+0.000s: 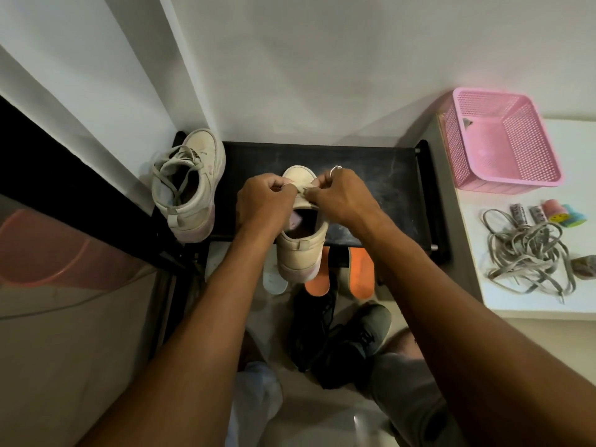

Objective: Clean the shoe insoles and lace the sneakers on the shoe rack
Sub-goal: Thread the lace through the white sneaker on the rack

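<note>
Cream-coloured, heel toward the person, the sneaker [301, 253] stood mid-shelf on the black shoe rack [380, 175]. Over its tongue the left hand [263, 198] and the right hand [342, 198] each had fingers curled tight, pinching the pale lace [301, 190] between them. A second sneaker [190, 185], already laced, sat at the rack's left end. Two orange insoles [361, 272] lay below the shelf, and a tangle of grey laces [529, 253] lay on the white table [474, 240] to the right, near a pink basket [458, 156].

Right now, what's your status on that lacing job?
Left hand and right hand pinch the lace over the sneaker on the rack. Second sneaker at left has laces in. Spare laces on the table, nothing blocking.
</note>
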Motion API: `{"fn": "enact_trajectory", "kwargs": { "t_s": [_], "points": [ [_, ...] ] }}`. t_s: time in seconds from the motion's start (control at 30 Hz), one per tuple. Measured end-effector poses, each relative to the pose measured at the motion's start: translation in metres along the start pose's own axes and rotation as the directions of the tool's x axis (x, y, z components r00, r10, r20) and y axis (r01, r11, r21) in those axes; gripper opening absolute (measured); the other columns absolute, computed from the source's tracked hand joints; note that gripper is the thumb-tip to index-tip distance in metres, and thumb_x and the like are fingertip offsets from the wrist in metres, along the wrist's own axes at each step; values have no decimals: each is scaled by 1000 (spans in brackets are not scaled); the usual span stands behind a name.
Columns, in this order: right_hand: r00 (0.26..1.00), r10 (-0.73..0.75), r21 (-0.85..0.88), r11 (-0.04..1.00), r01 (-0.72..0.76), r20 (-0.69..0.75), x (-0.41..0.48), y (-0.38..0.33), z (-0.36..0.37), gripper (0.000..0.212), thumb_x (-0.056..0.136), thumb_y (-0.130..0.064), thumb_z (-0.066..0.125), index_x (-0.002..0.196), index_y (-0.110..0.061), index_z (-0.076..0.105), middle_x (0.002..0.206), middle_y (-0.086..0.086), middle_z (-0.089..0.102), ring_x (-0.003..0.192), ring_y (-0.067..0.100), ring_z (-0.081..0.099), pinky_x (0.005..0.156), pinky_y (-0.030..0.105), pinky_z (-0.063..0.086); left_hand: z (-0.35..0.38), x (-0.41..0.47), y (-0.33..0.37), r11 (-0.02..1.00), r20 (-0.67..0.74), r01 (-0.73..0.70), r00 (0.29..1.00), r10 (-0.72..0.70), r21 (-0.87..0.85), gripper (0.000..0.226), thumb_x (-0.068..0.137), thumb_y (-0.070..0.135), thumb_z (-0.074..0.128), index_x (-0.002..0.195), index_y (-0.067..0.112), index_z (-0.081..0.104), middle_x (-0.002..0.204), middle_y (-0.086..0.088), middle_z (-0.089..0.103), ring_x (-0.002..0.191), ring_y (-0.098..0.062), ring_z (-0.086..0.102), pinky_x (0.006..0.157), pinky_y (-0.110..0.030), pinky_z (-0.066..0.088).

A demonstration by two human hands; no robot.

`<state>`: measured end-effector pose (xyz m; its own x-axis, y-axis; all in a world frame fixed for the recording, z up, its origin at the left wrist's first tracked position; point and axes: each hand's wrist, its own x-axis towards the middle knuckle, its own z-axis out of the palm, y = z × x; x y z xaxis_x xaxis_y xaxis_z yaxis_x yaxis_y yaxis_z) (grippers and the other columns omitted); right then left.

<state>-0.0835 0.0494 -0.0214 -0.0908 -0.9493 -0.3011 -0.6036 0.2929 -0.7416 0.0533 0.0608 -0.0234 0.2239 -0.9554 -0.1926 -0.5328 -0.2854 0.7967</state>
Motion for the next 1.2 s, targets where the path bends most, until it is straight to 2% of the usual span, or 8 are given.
{"fn": "enact_trajectory", "kwargs": {
  "t_s": [0.13, 0.27, 0.43, 0.63, 0.8, 0.97, 1.07, 1.2],
  "points": [
    [995, 95, 129, 987, -95, 8, 0, -1, -8, 14, 91, -24, 70, 86, -11, 73, 83, 10, 75, 71, 16, 68, 73, 40, 62, -8, 2, 1, 994, 16, 45, 999, -43, -103, 21, 93, 27, 64, 106, 20, 78, 97, 6, 75, 84, -8, 67, 67, -22, 52],
    [970, 238, 245, 939, -241, 44, 0, -3, -12, 18, 91, -17, 68, 97, -1, 74, 93, 14, 76, 77, 22, 71, 77, 43, 62, -10, 3, -2, 926, 85, 264, 965, -250, -272, 16, 86, 26, 66, 84, 16, 78, 81, -4, 76, 75, -20, 70, 65, -31, 54],
    [946, 317, 367, 873, -320, 70, 2, 1, -15, 24, 86, -17, 58, 98, -8, 76, 93, 11, 76, 81, 20, 70, 71, 33, 61, -13, 5, 5, 910, 141, 301, 952, -271, -284, 27, 91, 24, 53, 84, 11, 76, 81, -10, 74, 73, -20, 66, 70, -35, 54],
    [989, 150, 54, 987, -150, 8, 7, 4, -4, 24, 94, -26, 60, 91, -8, 75, 80, 6, 71, 69, 18, 65, 54, 28, 53, -10, 11, -3, 990, 151, 127, 982, -116, -60, 23, 97, 28, 57, 98, 20, 79, 96, 4, 74, 92, -19, 68, 88, -37, 59],
    [998, 67, -30, 997, -67, -8, 12, 1, 1, 17, 92, -27, 63, 86, -16, 74, 81, -1, 70, 74, 13, 67, 61, 24, 53, -14, 15, 0, 999, 191, 38, 981, -37, -1, 20, 95, 31, 63, 107, 26, 78, 102, 9, 73, 92, -10, 66, 85, -31, 56],
    [1000, 8, -189, 982, -12, -23, 18, -5, 6, 15, 85, -29, 64, 76, -19, 69, 76, 0, 67, 69, 15, 64, 63, 31, 55, -17, 17, 4, 999, 293, 13, 956, -25, 44, 25, 92, 31, 59, 98, 16, 78, 95, -1, 74, 93, -21, 68, 87, -40, 58],
    [1000, 23, -196, 980, -25, -15, 19, -5, 6, 18, 87, -28, 65, 89, -14, 76, 84, 4, 72, 77, 21, 69, 76, 38, 62, -15, 19, 5, 997, 262, 9, 965, -30, 80, 24, 90, 29, 60, 94, 13, 77, 92, -4, 74, 86, -19, 67, 77, -34, 56],
    [996, 80, -184, 980, -72, 38, 18, -8, 7, 25, 93, -21, 56, 97, -3, 72, 92, 12, 71, 84, 27, 68, 74, 37, 58, -5, 16, 9, 976, 171, -6, 985, -32, 217, 26, 90, 31, 61, 95, 10, 75, 91, -7, 72, 76, -17, 63, 58, -26, 42]
  ]
}}
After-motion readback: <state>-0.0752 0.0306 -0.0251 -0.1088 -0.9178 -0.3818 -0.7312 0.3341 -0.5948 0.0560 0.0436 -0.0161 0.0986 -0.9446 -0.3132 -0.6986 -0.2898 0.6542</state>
